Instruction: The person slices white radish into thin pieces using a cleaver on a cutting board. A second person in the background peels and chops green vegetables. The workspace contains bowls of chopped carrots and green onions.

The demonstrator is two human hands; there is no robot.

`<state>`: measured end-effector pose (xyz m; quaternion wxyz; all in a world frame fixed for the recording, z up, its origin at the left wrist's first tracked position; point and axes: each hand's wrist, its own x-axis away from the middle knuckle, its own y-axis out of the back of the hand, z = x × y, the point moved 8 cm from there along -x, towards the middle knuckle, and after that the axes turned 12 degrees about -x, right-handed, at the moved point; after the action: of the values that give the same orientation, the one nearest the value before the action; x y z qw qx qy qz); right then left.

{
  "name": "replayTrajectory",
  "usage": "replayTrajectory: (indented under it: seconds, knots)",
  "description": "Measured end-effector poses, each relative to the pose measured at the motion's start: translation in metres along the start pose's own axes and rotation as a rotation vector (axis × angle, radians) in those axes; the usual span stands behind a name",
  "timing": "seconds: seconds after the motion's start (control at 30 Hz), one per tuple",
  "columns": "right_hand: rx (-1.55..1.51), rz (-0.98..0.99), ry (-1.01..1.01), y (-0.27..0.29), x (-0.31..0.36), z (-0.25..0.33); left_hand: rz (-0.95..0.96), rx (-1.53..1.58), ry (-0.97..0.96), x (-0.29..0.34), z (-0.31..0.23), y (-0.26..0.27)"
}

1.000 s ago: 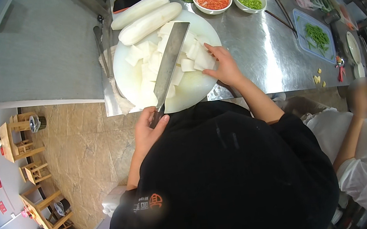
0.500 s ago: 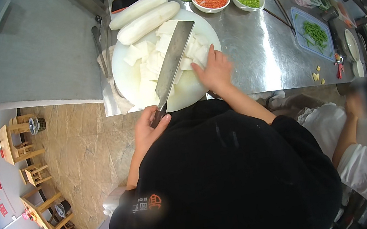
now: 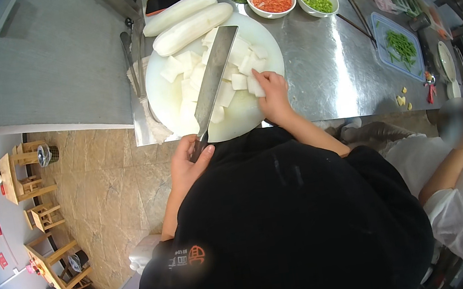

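Observation:
My left hand (image 3: 186, 158) grips the dark handle of a cleaver (image 3: 212, 78). Its broad blade slants across a round whitish cutting board (image 3: 243, 120), lying over cut pieces of white radish (image 3: 189, 61). On the right of the board, the bent fingers of my right hand (image 3: 276, 97) close on a piece of white radish at the pile's edge; the thumb is mostly hidden. Two whole peeled white radishes (image 3: 194, 28) lie side by side along the board's far left.
Beyond the board stand a bowl of chopped red pepper (image 3: 271, 0) and a bowl of green rings (image 3: 317, 2). A phone (image 3: 168, 1) lies far left. Rightward are chopsticks (image 3: 356, 28), a tray of cut greens (image 3: 399, 46) and a co-worker in white (image 3: 458, 182).
My right hand's spread fingers have drawn together on the radish pieces, which have shifted apart. The left hand and cleaver have barely moved. The co-worker's hands have come into view.

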<state>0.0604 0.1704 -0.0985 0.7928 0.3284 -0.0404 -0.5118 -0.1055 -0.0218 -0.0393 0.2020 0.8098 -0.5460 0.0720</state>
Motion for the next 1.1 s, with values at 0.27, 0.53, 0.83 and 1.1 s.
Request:
replayTrajectory:
  seconds: [0.27,0.53,0.83,1.1]
  knots:
    - [0.069,-0.151,-0.072,0.031,0.006,-0.009,0.139,-0.056,0.117,0.004,0.008,0.008]
    - [-0.476,-0.523,-0.421,0.070,0.003,-0.065,0.509,0.039,0.085,-0.020,0.000,-0.032]
    - [-0.261,-0.387,-0.277,0.071,0.018,-0.051,0.561,0.052,0.271,-0.059,0.002,-0.051]
    - [0.020,-0.132,-0.016,0.046,-0.004,-0.006,0.419,-0.046,0.201,-0.077,-0.001,-0.036]
